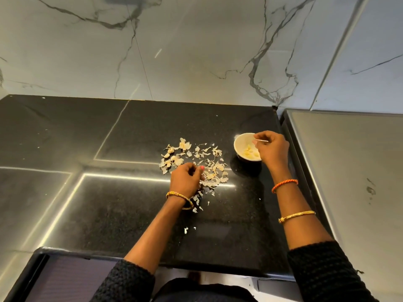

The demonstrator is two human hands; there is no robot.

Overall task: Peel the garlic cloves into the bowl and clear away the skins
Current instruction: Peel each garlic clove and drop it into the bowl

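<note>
My left hand [185, 178] rests curled on the near edge of the garlic skins [209, 168] scattered across the black bench [109, 203]; I cannot tell whether it holds anything. My right hand [272, 149] hovers over the white bowl [239, 142] of peeled cloves [249, 152], pinching a thin strip of skin [261, 140]. A few unpeeled cloves [170, 152] lie at the pile's left.

No readable txt, labels or nos. anywhere in view.
</note>
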